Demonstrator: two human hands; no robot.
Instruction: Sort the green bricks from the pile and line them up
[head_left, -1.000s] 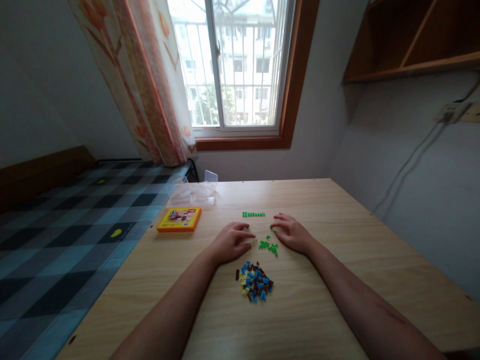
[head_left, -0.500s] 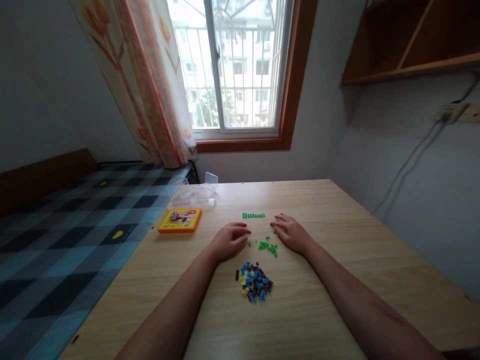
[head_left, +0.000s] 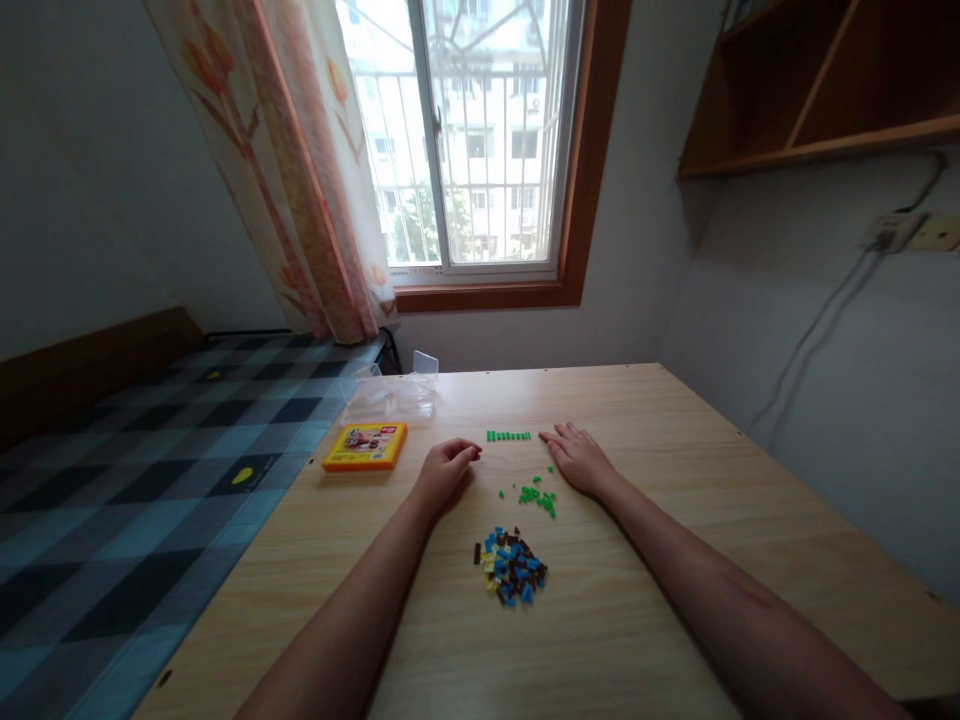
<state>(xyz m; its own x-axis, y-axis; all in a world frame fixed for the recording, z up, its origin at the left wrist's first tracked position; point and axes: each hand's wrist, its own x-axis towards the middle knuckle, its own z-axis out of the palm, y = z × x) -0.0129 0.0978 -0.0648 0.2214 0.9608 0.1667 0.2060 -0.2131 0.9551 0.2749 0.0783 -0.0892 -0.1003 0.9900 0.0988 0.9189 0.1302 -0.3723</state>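
Small green bricks form a straight row (head_left: 508,436) on the table. My right hand (head_left: 579,457) lies palm down at the row's right end, fingers stretched out and apart. Its index fingertip rests on the wood just short of the row; whether a tiny brick is under it I cannot make out. My left hand (head_left: 448,470) sits left of the row, thumb and fingers curled together, with no brick visible in them. Between the hands and nearer me is a loose scatter of green bricks (head_left: 537,495). Closer still lies a mixed pile of blue, brown and yellow bricks (head_left: 513,566).
A yellow-orange box (head_left: 365,447) with a printed lid lies on the table's left side. Behind it are clear plastic containers (head_left: 390,398). A checked bed (head_left: 247,470) borders the table on the left, and a wall with a hanging cable (head_left: 806,345) on the right.
My left hand has drawn back to the left and its spread fingers have curled in. My right hand's fingertips have shifted slightly toward the row. The view has tilted a little.
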